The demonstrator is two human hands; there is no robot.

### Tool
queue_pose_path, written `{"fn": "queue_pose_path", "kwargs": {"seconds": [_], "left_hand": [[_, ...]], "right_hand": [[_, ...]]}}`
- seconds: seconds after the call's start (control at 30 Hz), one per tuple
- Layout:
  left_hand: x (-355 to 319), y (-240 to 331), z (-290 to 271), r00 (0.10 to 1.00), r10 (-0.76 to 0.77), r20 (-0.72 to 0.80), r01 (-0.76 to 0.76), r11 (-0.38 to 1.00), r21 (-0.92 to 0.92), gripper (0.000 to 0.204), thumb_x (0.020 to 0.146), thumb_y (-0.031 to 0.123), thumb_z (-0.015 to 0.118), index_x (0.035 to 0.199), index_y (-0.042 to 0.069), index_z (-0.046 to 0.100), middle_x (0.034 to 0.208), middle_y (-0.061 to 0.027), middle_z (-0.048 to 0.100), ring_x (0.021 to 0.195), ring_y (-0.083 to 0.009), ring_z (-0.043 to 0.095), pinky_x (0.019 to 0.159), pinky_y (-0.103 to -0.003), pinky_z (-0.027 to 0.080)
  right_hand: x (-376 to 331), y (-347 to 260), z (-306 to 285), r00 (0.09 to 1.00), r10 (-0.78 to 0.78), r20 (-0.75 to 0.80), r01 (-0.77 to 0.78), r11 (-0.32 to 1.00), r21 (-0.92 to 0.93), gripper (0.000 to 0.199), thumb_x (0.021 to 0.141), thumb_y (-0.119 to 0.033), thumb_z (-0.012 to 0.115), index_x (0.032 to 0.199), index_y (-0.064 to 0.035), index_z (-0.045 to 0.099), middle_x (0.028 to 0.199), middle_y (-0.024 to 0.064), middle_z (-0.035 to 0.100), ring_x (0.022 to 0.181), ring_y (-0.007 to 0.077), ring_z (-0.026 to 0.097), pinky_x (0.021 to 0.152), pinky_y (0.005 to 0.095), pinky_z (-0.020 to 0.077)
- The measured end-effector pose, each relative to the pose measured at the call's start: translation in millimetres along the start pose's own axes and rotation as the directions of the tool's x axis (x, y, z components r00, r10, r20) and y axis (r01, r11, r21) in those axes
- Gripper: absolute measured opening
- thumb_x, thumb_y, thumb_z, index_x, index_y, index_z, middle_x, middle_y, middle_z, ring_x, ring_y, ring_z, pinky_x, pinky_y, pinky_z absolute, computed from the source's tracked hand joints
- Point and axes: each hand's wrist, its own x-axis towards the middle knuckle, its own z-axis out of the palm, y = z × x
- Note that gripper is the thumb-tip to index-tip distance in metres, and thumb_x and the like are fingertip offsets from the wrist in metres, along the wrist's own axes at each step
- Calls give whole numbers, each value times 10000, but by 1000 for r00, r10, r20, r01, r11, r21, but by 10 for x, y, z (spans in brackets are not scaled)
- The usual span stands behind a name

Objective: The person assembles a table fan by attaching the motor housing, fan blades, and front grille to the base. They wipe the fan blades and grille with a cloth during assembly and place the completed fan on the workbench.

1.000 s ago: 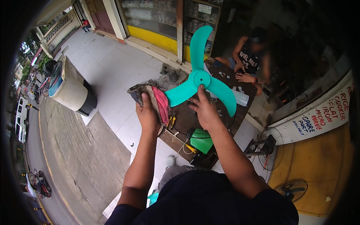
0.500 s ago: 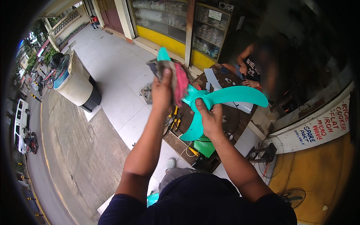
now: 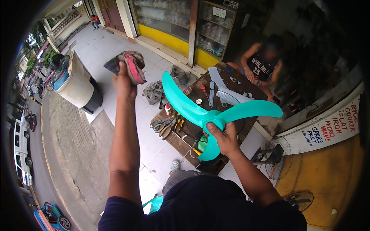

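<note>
The right hand (image 3: 225,138) grips the teal fan blade (image 3: 213,115) at its hub, thumb pressed on the near face; the blade is held up over the near part of the table (image 3: 197,87). The left hand (image 3: 125,82) pinches a bunched grey and pink rag (image 3: 133,63), out left of the table and apart from the blade. Pliers (image 3: 162,128) lie at the table's left edge, and a red-handled screwdriver (image 3: 204,90) farther across it. Beyond the table's far right side sits another person (image 3: 257,65).
</note>
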Motion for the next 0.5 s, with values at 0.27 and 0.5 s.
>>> {"fn": "queue_pose_path", "kwargs": {"seconds": [0.27,0.5], "left_hand": [[-208,-833,-74,879,-268,395,151,941,302,619,1085,584,483,1340,33,607,1165,-110,728,978,-280,736,851,-432,623],[-1319,-1048,764,909,-348,228,377,921,-98,426,1119,380,529,1368,36,557,1192,-107,703,997,-238,710,910,-401,589]], "right_hand": [[139,200,120,998,69,-10,-68,997,43,377,993,-382,763,1076,-29,660,874,61,681,735,153,665,672,320,559],[476,230,146,977,-82,-199,53,988,-146,402,1013,-439,727,1002,-43,663,860,10,651,715,108,606,647,308,510]]}}
